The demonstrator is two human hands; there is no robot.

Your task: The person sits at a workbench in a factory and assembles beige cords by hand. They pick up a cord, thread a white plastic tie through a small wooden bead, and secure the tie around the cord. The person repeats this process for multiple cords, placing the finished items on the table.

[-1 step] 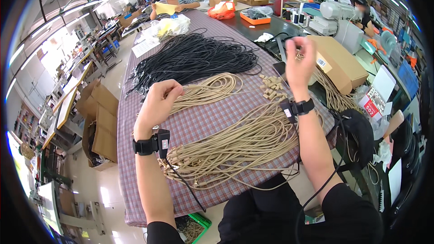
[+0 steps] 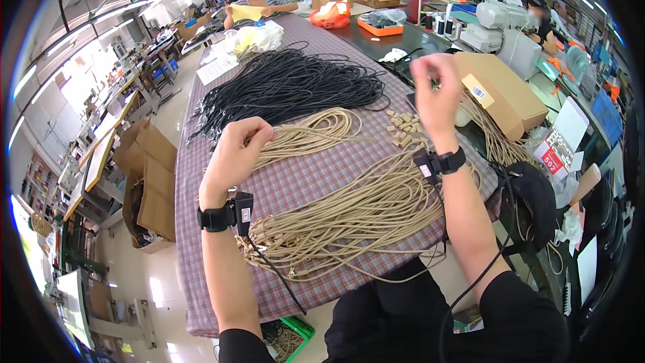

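Observation:
My left hand [image 2: 235, 151] is closed at the left end of a looped tan cord bundle [image 2: 329, 124]; its curled fingers hide what they pinch. Raised over the table's right edge, my right hand [image 2: 438, 97] has bent fingers, partly blurred by motion. Something small may be inside them, but I cannot make it out. Just left of that wrist lies a little heap of short tan pieces [image 2: 405, 128]. Nearer to me spreads a larger bundle of tan cords [image 2: 363, 212] with metal ends at its left. Beyond both hands is a big pile of black cords [image 2: 295, 84].
A plaid cloth covers the table [image 2: 208, 275]. More tan cords [image 2: 494, 138] emerge from a tilted cardboard box [image 2: 507, 97] at right. A black bag [image 2: 531, 195] hangs at the right edge. An opened carton [image 2: 149, 188] stands left on the floor. Another person [image 2: 259, 0] sits at the far end.
My right hand has shifted slightly left. My left hand has hardly moved, and the cord bundles lie as before.

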